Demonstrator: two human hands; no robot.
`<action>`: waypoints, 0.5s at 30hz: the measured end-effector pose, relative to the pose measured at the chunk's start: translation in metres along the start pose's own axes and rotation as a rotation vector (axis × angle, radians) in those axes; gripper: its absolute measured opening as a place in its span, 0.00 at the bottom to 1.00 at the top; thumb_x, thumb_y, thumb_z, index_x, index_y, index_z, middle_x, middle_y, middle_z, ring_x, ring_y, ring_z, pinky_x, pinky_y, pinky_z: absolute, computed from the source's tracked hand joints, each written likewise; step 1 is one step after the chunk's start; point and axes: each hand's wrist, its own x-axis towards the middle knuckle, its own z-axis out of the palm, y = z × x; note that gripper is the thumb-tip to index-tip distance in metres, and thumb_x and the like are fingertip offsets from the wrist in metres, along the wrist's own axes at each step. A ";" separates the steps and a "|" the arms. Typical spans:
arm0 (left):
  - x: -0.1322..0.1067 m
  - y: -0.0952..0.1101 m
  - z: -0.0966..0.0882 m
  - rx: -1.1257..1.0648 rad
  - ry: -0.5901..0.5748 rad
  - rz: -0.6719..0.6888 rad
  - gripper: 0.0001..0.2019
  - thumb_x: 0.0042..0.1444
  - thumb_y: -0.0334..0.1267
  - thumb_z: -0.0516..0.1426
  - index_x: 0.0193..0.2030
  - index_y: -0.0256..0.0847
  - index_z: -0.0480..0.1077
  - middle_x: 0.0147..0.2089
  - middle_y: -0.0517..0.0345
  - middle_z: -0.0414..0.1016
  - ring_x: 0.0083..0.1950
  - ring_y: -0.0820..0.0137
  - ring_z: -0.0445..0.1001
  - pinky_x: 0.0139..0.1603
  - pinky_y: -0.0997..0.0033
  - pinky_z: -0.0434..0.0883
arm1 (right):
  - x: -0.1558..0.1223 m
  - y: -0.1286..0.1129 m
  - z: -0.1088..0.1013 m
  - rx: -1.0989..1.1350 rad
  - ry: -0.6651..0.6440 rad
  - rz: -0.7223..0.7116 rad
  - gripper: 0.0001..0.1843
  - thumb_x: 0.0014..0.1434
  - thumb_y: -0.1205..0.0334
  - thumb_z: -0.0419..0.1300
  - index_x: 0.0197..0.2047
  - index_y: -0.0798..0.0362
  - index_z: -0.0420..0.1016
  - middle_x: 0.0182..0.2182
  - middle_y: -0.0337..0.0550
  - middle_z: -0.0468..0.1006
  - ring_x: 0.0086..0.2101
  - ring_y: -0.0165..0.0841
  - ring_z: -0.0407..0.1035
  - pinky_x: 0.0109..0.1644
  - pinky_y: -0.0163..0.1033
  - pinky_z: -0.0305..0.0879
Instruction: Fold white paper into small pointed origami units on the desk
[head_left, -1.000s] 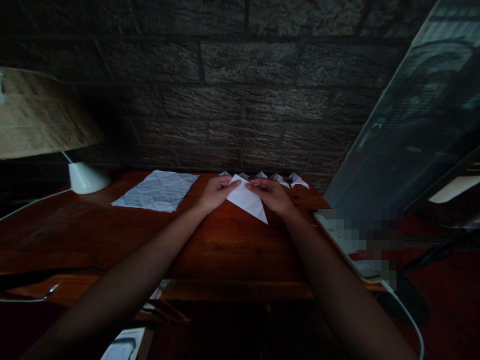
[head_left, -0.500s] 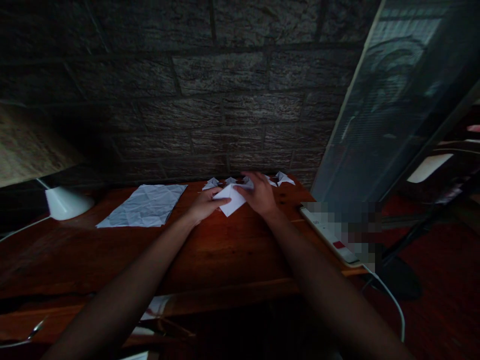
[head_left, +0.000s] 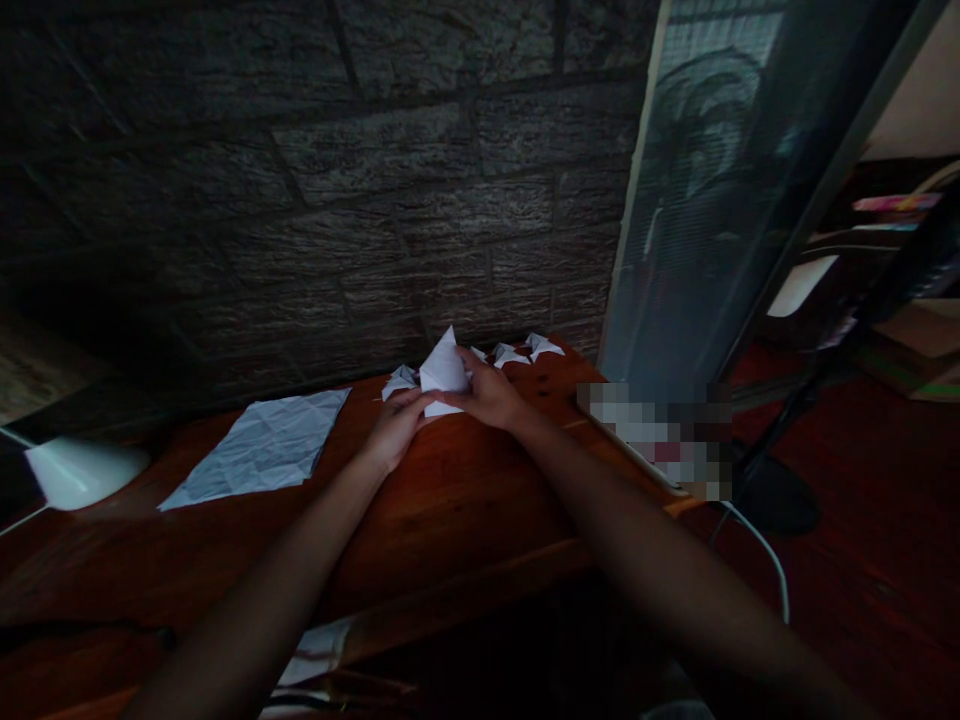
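Both my hands grip one piece of folded white paper (head_left: 445, 366) above the wooden table (head_left: 450, 490). Its top tapers to an upright point, and a lower flap shows beneath my thumbs. My left hand (head_left: 397, 428) pinches the lower left edge. On the other side, my right hand (head_left: 489, 390) is closed on the right edge, its thumb pressed along the fold. Just behind my hands, several small folded paper shapes stand in a row, among them one at the left (head_left: 400, 380) and one at the far right (head_left: 543, 346); the held paper partly hides the row.
Creased white sheets (head_left: 262, 440) lie to the left, near a lamp with a white base (head_left: 86, 472). A dark block wall (head_left: 360, 220) rises behind the table. At the right edge sits a blurred-out device (head_left: 637, 430) with a white cable (head_left: 765, 560). A glass panel (head_left: 690, 220) stands beyond.
The paper's upper part now stands up in a tall point, where before it was a flatter diamond. My right hand has come down along its right side. The view has swung to the right.
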 end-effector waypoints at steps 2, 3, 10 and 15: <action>0.000 -0.001 -0.001 0.030 -0.027 -0.016 0.17 0.38 0.43 0.71 0.34 0.36 0.78 0.35 0.54 0.81 0.43 0.63 0.79 0.45 0.65 0.76 | 0.000 0.001 -0.003 0.002 0.006 0.009 0.38 0.57 0.55 0.66 0.67 0.55 0.61 0.50 0.55 0.78 0.46 0.42 0.74 0.53 0.48 0.69; 0.001 -0.001 -0.002 0.034 -0.030 -0.027 0.18 0.38 0.44 0.71 0.34 0.36 0.78 0.34 0.54 0.81 0.43 0.62 0.79 0.45 0.64 0.76 | 0.000 0.001 -0.003 0.003 0.011 0.014 0.35 0.59 0.57 0.64 0.67 0.55 0.61 0.49 0.54 0.79 0.44 0.41 0.75 0.51 0.47 0.70; 0.003 0.003 -0.008 0.086 -0.042 0.011 0.20 0.39 0.42 0.71 0.40 0.36 0.77 0.37 0.53 0.81 0.39 0.65 0.79 0.41 0.67 0.76 | 0.001 -0.001 0.002 0.017 -0.013 0.022 0.29 0.60 0.64 0.57 0.65 0.56 0.63 0.51 0.54 0.78 0.47 0.41 0.74 0.54 0.49 0.69; 0.002 0.005 -0.008 0.128 -0.044 0.064 0.24 0.38 0.39 0.71 0.45 0.38 0.75 0.40 0.55 0.80 0.37 0.69 0.77 0.39 0.70 0.75 | 0.000 -0.003 0.005 0.044 -0.006 -0.022 0.23 0.57 0.67 0.57 0.57 0.53 0.69 0.50 0.49 0.77 0.46 0.38 0.73 0.53 0.46 0.67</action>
